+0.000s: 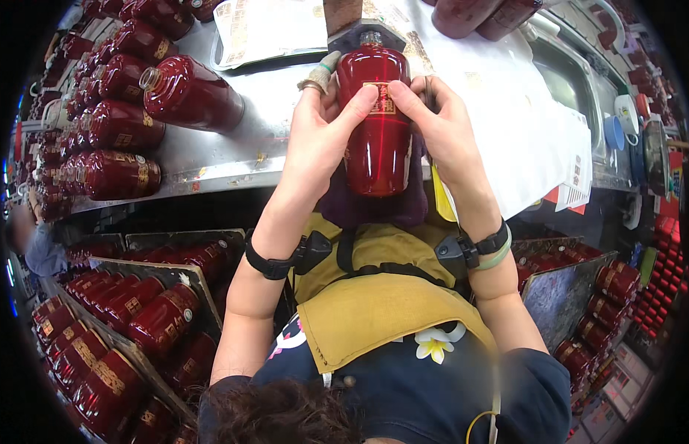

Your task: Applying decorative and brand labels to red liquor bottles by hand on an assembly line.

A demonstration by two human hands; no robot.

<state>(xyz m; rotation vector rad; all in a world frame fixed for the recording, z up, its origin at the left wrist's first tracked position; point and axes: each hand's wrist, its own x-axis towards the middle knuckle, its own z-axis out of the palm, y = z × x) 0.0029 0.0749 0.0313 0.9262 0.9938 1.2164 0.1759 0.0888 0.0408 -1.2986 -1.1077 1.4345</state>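
Note:
A deep red glass bottle [378,159] lies between my hands, its clear neck pointing away from me. Gripping its left side is my left hand [321,126], with a pale cover over a fingertip. My right hand [442,122] holds the opposite side. Both thumbs press on a small gold-framed label [382,106] at the bottle's middle; the other fingers curl round the sides, partly hidden. Beneath the bottle's near end is a dark purple cloth [359,207] at the table edge. A grey metal block [363,33] stands by the neck.
Several red bottles [126,126] crowd the metal table's left side; one larger-looking bottle [196,96] leans nearer me. A tray with label sheets [270,33] sits at the back. White paper [500,111] covers the right. Crates of bottles [148,296] stand low on both sides. A person [45,248] is far left.

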